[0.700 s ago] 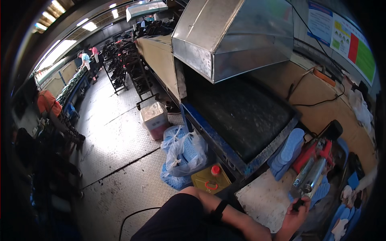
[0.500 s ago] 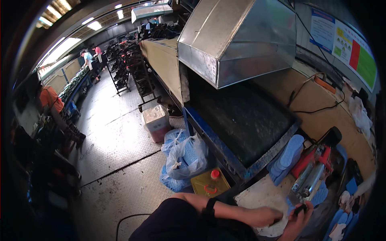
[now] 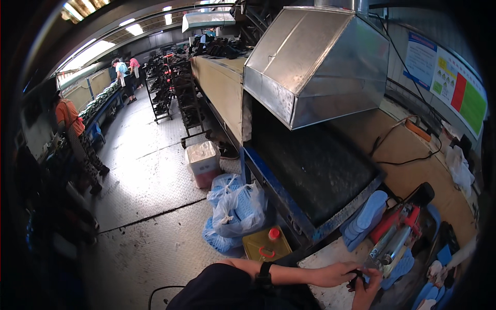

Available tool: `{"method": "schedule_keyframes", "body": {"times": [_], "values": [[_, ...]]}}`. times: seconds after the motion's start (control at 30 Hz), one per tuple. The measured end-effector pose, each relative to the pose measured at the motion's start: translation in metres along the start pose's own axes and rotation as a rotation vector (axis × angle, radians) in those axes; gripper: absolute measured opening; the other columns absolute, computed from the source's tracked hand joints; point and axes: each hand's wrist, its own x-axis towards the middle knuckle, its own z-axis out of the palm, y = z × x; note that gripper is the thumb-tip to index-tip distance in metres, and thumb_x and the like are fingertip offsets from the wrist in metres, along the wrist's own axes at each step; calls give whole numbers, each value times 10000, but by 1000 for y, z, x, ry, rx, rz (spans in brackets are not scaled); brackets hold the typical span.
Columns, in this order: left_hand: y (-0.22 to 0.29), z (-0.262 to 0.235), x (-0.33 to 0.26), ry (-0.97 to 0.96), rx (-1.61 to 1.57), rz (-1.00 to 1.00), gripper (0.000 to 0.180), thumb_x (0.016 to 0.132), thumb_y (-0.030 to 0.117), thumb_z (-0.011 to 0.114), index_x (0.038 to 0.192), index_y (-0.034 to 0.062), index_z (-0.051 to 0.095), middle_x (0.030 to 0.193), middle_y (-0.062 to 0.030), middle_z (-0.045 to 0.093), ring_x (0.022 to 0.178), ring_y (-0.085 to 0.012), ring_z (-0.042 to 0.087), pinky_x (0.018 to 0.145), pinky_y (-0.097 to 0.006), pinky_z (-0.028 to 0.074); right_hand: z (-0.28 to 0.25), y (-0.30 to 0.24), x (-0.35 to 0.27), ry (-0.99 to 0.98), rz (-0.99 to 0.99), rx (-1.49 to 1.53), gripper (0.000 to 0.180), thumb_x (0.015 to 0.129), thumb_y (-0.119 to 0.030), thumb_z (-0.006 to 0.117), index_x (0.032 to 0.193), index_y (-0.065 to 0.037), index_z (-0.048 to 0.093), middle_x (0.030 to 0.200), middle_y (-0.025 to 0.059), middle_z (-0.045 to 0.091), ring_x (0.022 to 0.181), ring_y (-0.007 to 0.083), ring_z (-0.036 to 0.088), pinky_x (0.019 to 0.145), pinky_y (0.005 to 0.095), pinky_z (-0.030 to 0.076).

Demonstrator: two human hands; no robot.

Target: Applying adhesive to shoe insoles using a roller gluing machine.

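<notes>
My left hand (image 3: 333, 274), with a black band on the wrist, reaches across to the right, its fingers closed on a small black piece (image 3: 355, 278). My right hand (image 3: 368, 290) meets it there, thumb and fingers bent round the same piece; what it is exactly cannot be made out. Just beyond the hands lies a red machine (image 3: 385, 227) with shiny metal rollers (image 3: 395, 247). Blue shoe insoles (image 3: 367, 218) are stacked to its left, and another blue insole (image 3: 400, 269) lies under its near end. Below the hands is a pale, stained worktop (image 3: 325, 261).
A conveyor belt (image 3: 315, 170) runs under a metal hood (image 3: 320, 67). On the floor stand a yellow can (image 3: 266, 247) with a red cap, bags of blue insoles (image 3: 240, 209) and a white bucket (image 3: 203, 160). Loaded racks (image 3: 181, 98) and several people are farther off.
My left hand has moved right and up to meet my right hand at the black piece. The right hand has shifted slightly left, away from the rollers. The whole view has tilted a little.
</notes>
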Motion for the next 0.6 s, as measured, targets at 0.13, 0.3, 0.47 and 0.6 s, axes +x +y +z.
{"method": "schedule_keyframes", "body": {"times": [0.13,0.3,0.47,0.6], "values": [[28,0,2,-120,-87,-233,599,954,65,449,1483,40,171,1160,-218,579,952,-309,621,866,-379,467,-7,4,-5,-96,67,-91,292,929,-20,580,1217,-1,533,980,113,634,694,154,619,596,249,507],[8,3,7,-129,-47,-102,626,958,70,460,1488,58,128,1144,-197,567,956,-259,600,867,-346,464,-38,10,-6,-26,31,-41,254,909,10,571,1163,2,572,962,81,650,694,134,597,623,254,501],[7,-28,16,-70,71,-108,546,944,88,493,1452,67,292,1171,-148,559,1015,-226,582,883,-341,463,-92,-22,-4,362,124,-123,248,937,-74,552,1169,13,559,1032,88,608,814,162,582,704,284,498],[-27,-73,19,298,566,0,431,873,72,556,1291,16,469,1114,-183,568,1012,-326,598,872,-391,494,-124,-61,-14,501,16,-249,287,967,-168,552,1172,33,553,1042,95,597,818,173,564,707,279,475]]}}
